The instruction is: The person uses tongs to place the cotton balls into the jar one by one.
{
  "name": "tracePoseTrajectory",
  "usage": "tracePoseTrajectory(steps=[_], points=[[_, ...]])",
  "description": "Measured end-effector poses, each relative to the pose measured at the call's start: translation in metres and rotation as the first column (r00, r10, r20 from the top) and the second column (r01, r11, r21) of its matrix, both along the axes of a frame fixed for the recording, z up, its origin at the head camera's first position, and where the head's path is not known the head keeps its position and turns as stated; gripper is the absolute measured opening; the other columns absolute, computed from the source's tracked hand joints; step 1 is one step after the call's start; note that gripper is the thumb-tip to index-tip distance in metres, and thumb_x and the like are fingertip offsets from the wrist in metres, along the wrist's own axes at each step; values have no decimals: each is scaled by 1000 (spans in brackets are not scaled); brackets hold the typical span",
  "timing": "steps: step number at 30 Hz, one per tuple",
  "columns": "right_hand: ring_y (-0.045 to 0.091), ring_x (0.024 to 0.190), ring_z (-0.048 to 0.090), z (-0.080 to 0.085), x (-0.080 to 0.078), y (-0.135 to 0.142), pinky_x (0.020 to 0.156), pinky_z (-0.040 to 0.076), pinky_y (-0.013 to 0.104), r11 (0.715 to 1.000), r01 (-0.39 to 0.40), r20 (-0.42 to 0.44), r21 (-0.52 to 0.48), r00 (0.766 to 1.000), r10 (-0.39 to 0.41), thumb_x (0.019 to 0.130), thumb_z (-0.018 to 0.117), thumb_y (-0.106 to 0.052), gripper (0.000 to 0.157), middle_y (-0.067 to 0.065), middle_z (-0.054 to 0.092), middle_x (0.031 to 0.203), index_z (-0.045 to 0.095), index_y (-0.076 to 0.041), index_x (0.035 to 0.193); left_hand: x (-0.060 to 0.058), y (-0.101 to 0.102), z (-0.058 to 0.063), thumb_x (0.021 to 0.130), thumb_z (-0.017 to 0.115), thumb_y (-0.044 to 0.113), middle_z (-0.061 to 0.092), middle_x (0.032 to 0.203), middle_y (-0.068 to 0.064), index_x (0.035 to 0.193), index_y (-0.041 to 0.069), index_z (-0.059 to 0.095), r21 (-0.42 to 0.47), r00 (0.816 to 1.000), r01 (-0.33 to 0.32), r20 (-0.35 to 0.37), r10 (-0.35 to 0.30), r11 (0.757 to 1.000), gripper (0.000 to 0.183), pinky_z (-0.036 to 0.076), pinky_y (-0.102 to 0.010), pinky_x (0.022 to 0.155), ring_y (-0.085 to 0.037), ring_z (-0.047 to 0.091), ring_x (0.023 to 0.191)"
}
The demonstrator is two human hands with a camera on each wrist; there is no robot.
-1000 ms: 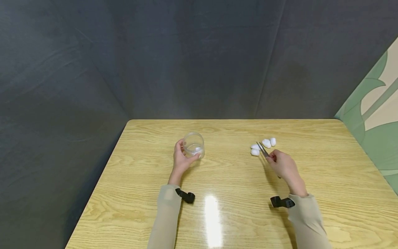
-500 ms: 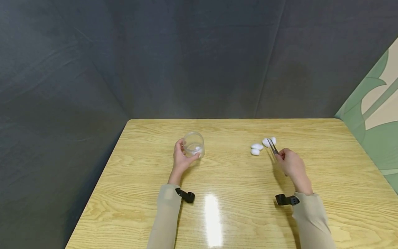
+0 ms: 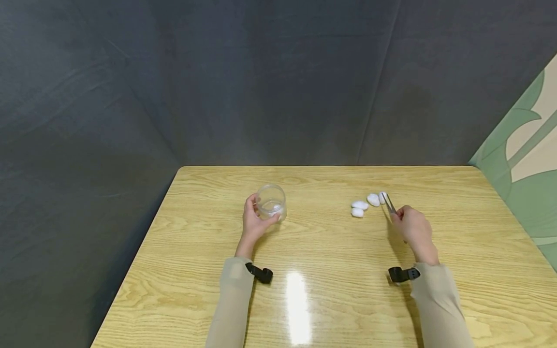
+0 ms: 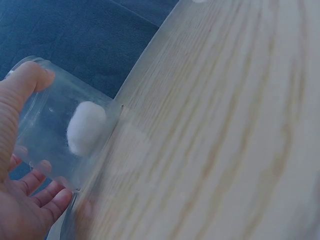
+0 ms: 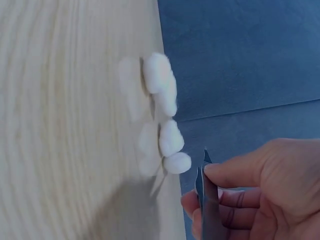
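My left hand [image 3: 256,223] grips a clear plastic cup [image 4: 55,115] on the table, thumb on one side and fingers round the other. Inside the cup lies a white cotton ball [image 4: 86,128]. Metal tweezers [image 5: 210,205] are pinched between the thumb and fingers of my right hand [image 3: 412,226]. Their parted tips are over or beside the rightmost cotton ball [image 3: 383,197] in the head view; whether they touch it I cannot tell. Another cotton ball [image 3: 373,199] sits just left of it. A nearer pair holds an upper cotton ball [image 3: 359,205] and a lower cotton ball [image 3: 357,212].
A wood-grain table [image 3: 322,241] carries everything, with a bright light reflection near its front. Dark cloth [image 3: 278,87] hangs behind the back edge and along the left. A green leaf-patterned surface [image 3: 533,174] borders the right side.
My right hand has moved the tweezers rightward and slightly back, from the nearer cotton pair, past the left ball of the farther pair, to its right ball. The left hand and cup have stayed put.
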State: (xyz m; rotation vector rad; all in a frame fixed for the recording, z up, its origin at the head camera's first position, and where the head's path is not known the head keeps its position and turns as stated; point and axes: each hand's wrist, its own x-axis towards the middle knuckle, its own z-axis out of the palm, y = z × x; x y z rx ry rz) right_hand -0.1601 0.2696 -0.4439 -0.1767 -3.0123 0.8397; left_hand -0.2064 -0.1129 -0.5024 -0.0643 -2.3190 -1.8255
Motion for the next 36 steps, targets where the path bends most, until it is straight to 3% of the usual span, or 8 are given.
tracePoseTrajectory(steps=[11, 20, 27, 36], points=[[17, 44, 47, -8, -10, 5, 42, 35, 31, 1000, 15, 43, 19, 999, -16, 94, 47, -18, 24, 10, 53, 62, 51, 3, 82, 0, 0, 0, 66, 81, 8, 44, 129, -19, 134, 2, 37, -5, 1000, -12, 14, 12, 1000, 81, 41, -49, 96, -35, 43, 117], [17, 45, 49, -9, -17, 5, 42, 36, 31, 999, 9, 74, 48, 997, -12, 93, 47, -18, 25, 11, 55, 63, 53, 3, 81, 3, 0, -2, 68, 80, 19, 45, 124, -18, 130, 3, 39, -21, 998, -12, -67, 10, 1000, 77, 43, -49, 91, -35, 44, 112], [18, 47, 50, -11, -19, 6, 43, 37, 32, 998, -17, 108, 58, 994, 11, 93, 48, -19, 26, 11, 56, 63, 56, 3, 81, 1, 0, 0, 66, 80, 11, 44, 129, -19, 134, 1, 36, -3, 1000, -6, -7, 6, 1000, 81, 40, -51, 95, -35, 42, 116], [20, 51, 50, -10, -21, 6, 44, 38, 33, 998, -26, 154, 62, 988, 16, 93, 47, -19, 26, 11, 55, 64, 55, 2, 80, 0, 0, -1, 67, 81, 9, 44, 128, -18, 134, 1, 36, -6, 1000, -3, -4, 2, 1000, 81, 41, -49, 94, -34, 43, 116]])
